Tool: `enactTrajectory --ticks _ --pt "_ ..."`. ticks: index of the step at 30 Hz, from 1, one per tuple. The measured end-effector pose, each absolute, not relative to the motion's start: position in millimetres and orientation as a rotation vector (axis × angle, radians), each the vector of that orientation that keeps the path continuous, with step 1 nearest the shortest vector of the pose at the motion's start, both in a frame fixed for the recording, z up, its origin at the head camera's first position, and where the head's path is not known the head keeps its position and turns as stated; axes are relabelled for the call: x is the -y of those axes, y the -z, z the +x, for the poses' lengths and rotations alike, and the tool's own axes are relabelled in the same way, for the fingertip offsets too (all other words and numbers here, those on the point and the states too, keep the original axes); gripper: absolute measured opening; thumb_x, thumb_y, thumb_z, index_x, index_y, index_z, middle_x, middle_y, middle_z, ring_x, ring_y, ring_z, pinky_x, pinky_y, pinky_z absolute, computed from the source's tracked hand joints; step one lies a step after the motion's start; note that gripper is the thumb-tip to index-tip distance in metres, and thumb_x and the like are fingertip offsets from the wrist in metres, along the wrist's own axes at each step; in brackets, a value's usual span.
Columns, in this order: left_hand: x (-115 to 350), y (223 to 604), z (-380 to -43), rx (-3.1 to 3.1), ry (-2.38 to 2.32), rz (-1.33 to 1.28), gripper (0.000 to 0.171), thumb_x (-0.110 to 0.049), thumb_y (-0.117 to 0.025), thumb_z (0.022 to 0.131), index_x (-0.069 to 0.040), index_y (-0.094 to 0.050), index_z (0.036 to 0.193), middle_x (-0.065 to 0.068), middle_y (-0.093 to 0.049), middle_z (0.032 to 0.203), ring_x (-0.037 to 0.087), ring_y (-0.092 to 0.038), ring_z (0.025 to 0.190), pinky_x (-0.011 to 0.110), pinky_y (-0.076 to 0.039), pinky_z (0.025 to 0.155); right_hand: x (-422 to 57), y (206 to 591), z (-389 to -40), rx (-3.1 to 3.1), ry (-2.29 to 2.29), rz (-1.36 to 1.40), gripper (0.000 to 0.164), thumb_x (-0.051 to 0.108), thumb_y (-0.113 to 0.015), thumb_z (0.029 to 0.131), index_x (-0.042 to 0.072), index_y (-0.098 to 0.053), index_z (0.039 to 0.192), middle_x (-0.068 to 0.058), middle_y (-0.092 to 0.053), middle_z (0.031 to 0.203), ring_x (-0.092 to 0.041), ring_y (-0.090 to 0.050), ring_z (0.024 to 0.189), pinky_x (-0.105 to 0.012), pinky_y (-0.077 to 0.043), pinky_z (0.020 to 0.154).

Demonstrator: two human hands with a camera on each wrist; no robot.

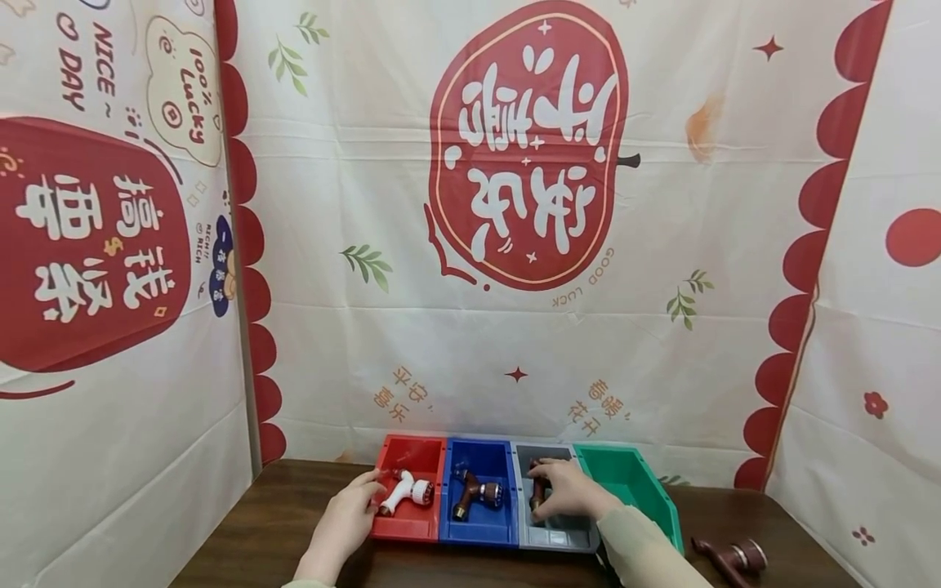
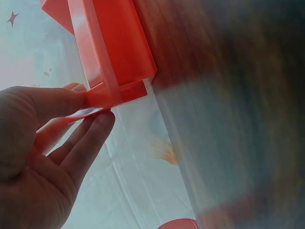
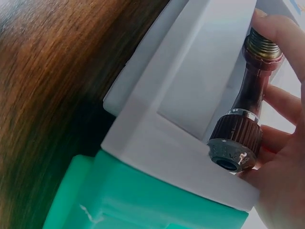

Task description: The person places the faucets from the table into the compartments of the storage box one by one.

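Observation:
My left hand (image 1: 345, 518) pinches the side edge of the red bin (image 2: 121, 38) between thumb and fingers. Inside that bin lies a white faucet (image 1: 406, 492) with a brass threaded end. Over the grey bin (image 1: 551, 537), my right hand (image 1: 572, 490) grips a dark brown faucet (image 3: 250, 93). In the right wrist view its brass thread is near the thumb tip, and its ribbed knob lies beside the palm. The fingers curl behind the faucet's body and partly hide it.
Another brown faucet (image 1: 474, 492) lies in the blue bin (image 1: 479, 532). At the row's right end stands the green bin (image 1: 665, 510). One more brown faucet (image 1: 735, 557) rests on the wooden table (image 1: 250, 523) to the right. Printed cloth (image 1: 456, 359) hangs behind and at both sides.

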State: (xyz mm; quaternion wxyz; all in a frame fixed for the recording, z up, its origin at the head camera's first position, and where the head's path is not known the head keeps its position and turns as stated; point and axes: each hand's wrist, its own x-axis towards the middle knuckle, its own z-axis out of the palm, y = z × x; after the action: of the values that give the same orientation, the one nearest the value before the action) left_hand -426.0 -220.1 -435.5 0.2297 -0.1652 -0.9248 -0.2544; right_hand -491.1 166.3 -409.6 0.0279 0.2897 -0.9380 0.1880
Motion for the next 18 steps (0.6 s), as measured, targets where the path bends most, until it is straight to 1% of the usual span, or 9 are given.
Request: enactTrajectory --ticks 3,8,11,15,18 --pt "219.9 435.1 -425.6 2.554 0.702 -0.451 0.022 0.007 -0.069 0.078 -0.005 -0.072 0.096 0.015 -0.062 0.125 0.032 -0.063 0.108 0.047 -0.052 0.086 -165.7 410.2 -491.3 2.9 -0.58 0.898 0.062 0.034 -0.082 0.062 0.003 -0.069 0.114 -0.02 -0.058 0.128 -0.036 -0.054 0.118 -0.054 -0.046 0.093" --pt "219.3 435.3 -425.8 2.564 0.691 -0.448 0.022 0.007 -0.069 0.078 -0.005 -0.072 0.096 0.015 -0.062 0.125 0.031 -0.062 0.109 0.047 -0.051 0.086 -165.8 411.3 -491.2 2.893 -0.585 0.908 0.061 0.032 -0.082 0.063 0.002 -0.069 0.114 -0.021 -0.058 0.127 -0.038 -0.054 0.118 -0.055 -0.046 0.092" --pt "219.2 435.1 -425.8 2.564 0.692 -0.449 0.022 0.007 -0.069 0.078 -0.005 -0.072 0.095 0.015 -0.062 0.125 0.031 -0.062 0.108 0.047 -0.052 0.086 -165.8 411.6 -491.9 2.888 -0.576 0.909 0.061 0.032 -0.082 0.062 0.001 -0.069 0.113 -0.021 -0.059 0.127 -0.04 -0.053 0.119 -0.058 -0.043 0.095" --pt "219.4 435.0 -426.3 2.563 0.7 -0.449 0.022 0.007 -0.069 0.078 -0.006 -0.072 0.095 0.015 -0.062 0.125 0.032 -0.062 0.109 0.047 -0.051 0.086 -165.7 411.2 -492.8 2.886 -0.581 0.904 0.06 0.032 -0.082 0.062 0.002 -0.069 0.113 -0.021 -0.058 0.127 -0.042 -0.049 0.122 -0.066 -0.033 0.099" --pt "219.7 435.2 -426.9 2.557 0.697 -0.449 0.022 0.007 -0.069 0.078 -0.006 -0.072 0.095 0.015 -0.062 0.125 0.032 -0.062 0.108 0.047 -0.052 0.086 -165.1 410.9 -493.5 2.878 -0.588 0.913 0.058 0.031 -0.082 0.062 0.002 -0.069 0.111 -0.022 -0.058 0.127 -0.042 -0.048 0.123 -0.067 -0.032 0.099"
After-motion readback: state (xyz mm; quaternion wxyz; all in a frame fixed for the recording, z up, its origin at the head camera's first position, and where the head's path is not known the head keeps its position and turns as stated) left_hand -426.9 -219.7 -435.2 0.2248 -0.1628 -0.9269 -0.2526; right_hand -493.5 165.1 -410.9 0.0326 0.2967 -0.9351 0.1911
